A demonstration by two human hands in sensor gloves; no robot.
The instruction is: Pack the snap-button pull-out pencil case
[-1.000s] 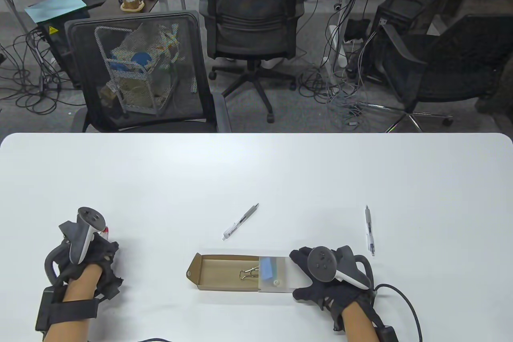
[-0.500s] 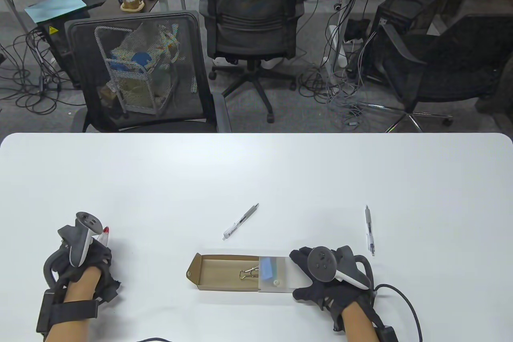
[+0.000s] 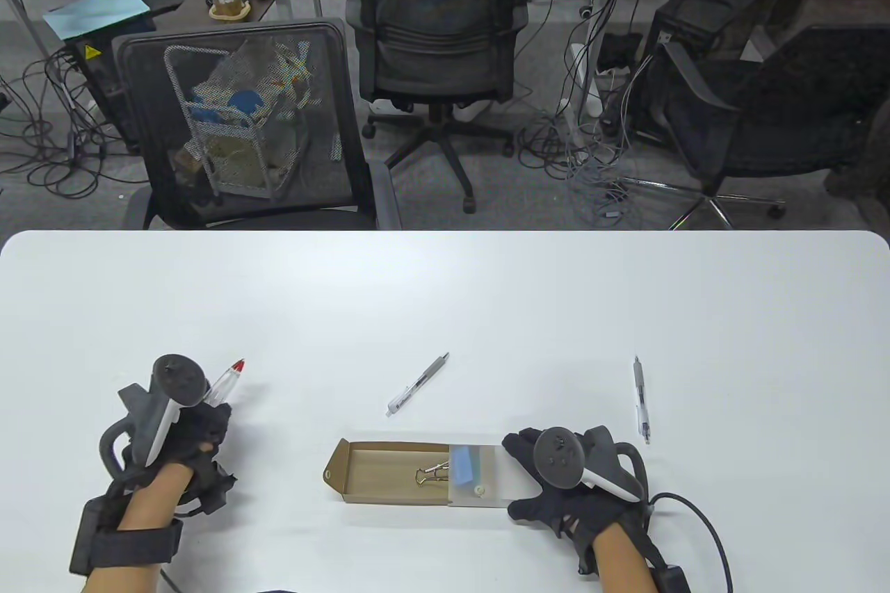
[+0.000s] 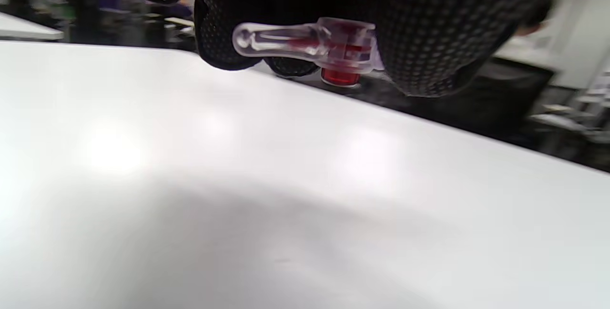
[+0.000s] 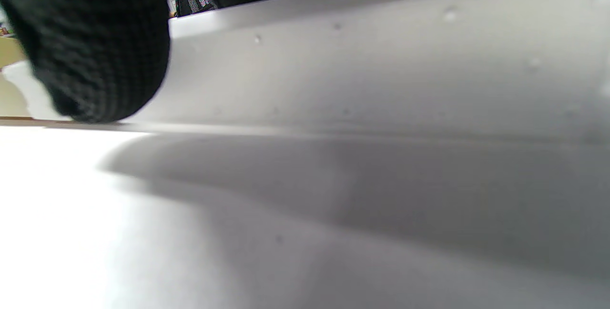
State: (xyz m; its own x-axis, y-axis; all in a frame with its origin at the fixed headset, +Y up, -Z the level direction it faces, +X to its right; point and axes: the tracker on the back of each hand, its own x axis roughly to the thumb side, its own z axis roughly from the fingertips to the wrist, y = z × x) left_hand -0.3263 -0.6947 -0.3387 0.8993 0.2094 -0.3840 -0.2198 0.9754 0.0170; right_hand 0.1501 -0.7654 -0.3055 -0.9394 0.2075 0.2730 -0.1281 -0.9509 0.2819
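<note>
Lying near the front edge of the white table (image 3: 445, 287), a little right of its middle: the pencil case (image 3: 417, 473), pulled open, its brown cardboard tray (image 3: 379, 464) drawn out leftward from the frosted translucent sleeve (image 3: 480, 478). Resting inside the tray, against the sleeve's mouth, a brass-coloured binder clip (image 3: 431, 474); showing through the sleeve, a blue eraser-like block (image 3: 463, 463) and a white snap button (image 3: 478, 490). Gripping the sleeve's right end: right hand (image 3: 567, 482), thumb on the near side and fingers (image 3: 516, 445) on the far side, so spread around the sleeve and pressing it between them; in the right wrist view only 1 dark fingertip (image 5: 90, 46) against the pale sleeve wall (image 5: 381, 61). Sitting near the table's front-left corner, raised off the surface: left hand (image 3: 188, 440), curled and pinching a clear pen with a red cap (image 3: 228, 381), the red tip pointing away and rightward past the tracker (image 3: 170, 398). Seen in the left wrist view, the pen's clear clip and red end (image 4: 314, 46) poking out from the closed gloved fingers (image 4: 429, 23), above the tabletop. Lying apart from both hands, 2 more pens: a grey-and-white pen (image 3: 417, 385) just beyond the case toward the table's middle, slanted; and a white pen (image 3: 640, 398) beyond the right hand, toward the right edge, almost in line with the table's depth
</note>
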